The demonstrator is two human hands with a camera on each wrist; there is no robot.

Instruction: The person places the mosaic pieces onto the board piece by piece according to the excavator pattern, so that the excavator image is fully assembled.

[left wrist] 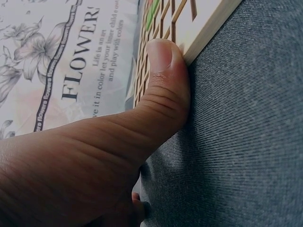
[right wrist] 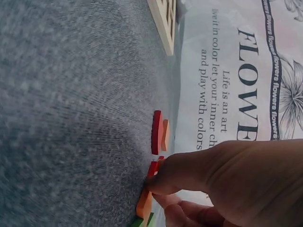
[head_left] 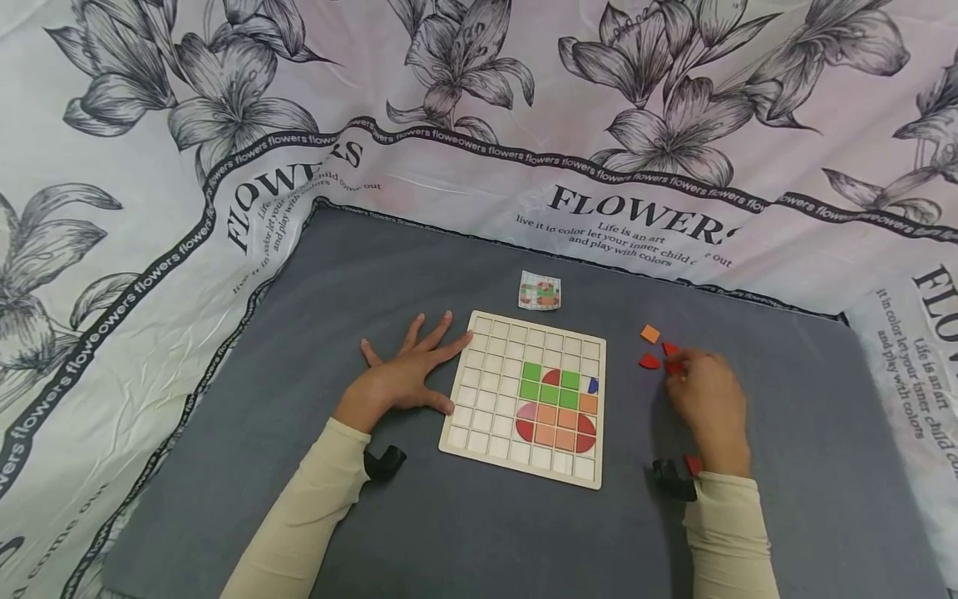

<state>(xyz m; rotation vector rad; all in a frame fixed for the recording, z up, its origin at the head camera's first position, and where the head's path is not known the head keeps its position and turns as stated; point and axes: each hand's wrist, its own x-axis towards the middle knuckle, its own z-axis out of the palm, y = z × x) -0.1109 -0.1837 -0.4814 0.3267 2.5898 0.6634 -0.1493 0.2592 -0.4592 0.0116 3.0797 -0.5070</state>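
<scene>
A wooden grid board [head_left: 490,349] lies on the grey cloth, with green squares [head_left: 530,389], orange squares [head_left: 566,418], red rounded pieces [head_left: 586,443] and a blue piece [head_left: 594,385] in its right-hand cells. My left hand [head_left: 400,374] is spread flat beside it. Its thumb [left wrist: 163,61] presses the board's edge, and a fingertip rests at the upper left side. My right hand [head_left: 707,399] bends over loose pieces to the right of the board. Thumb and fingertips pinch at a red piece [right wrist: 152,168], partly hidden by them.
Near the right fingertips lie a red rounded piece [head_left: 649,362] and an orange square [head_left: 650,334]. Another red piece [head_left: 693,463] shows by the right wrist. A small printed pattern card [head_left: 540,291] is behind the board. Flower-printed cloth [head_left: 479,100] rises at the back.
</scene>
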